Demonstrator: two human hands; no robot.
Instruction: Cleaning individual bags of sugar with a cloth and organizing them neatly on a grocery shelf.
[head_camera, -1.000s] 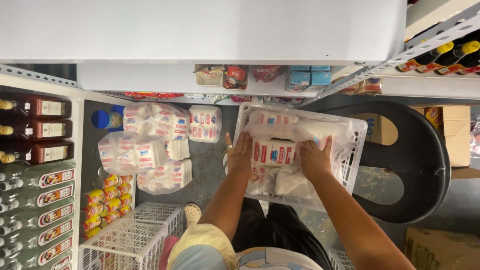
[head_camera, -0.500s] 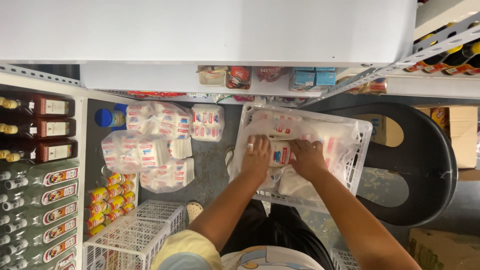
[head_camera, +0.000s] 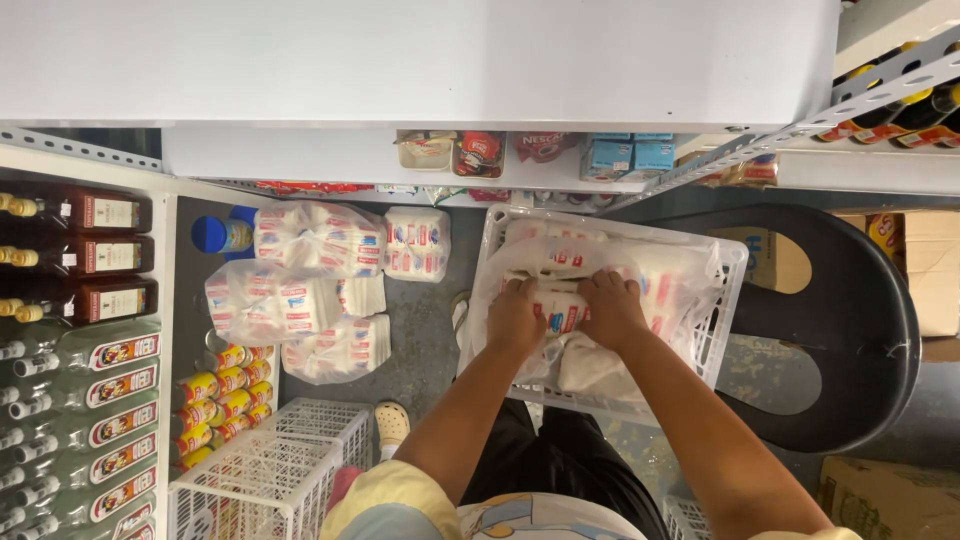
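Two hands clenched on one small white packet (head_camera: 562, 312), left hand (head_camera: 515, 318) at its left edge and right hand (head_camera: 612, 308) at its right, down inside a white crate (head_camera: 722, 300) among clear bags of the same packets. Left of the crate on the grey floor (head_camera: 425, 350), more bagged packets (head_camera: 300, 270), cans (head_camera: 225, 385) and an empty wire basket (head_camera: 270, 470). Farther left, shelves of bottles (head_camera: 80, 300); right, a black chair (head_camera: 860, 330).
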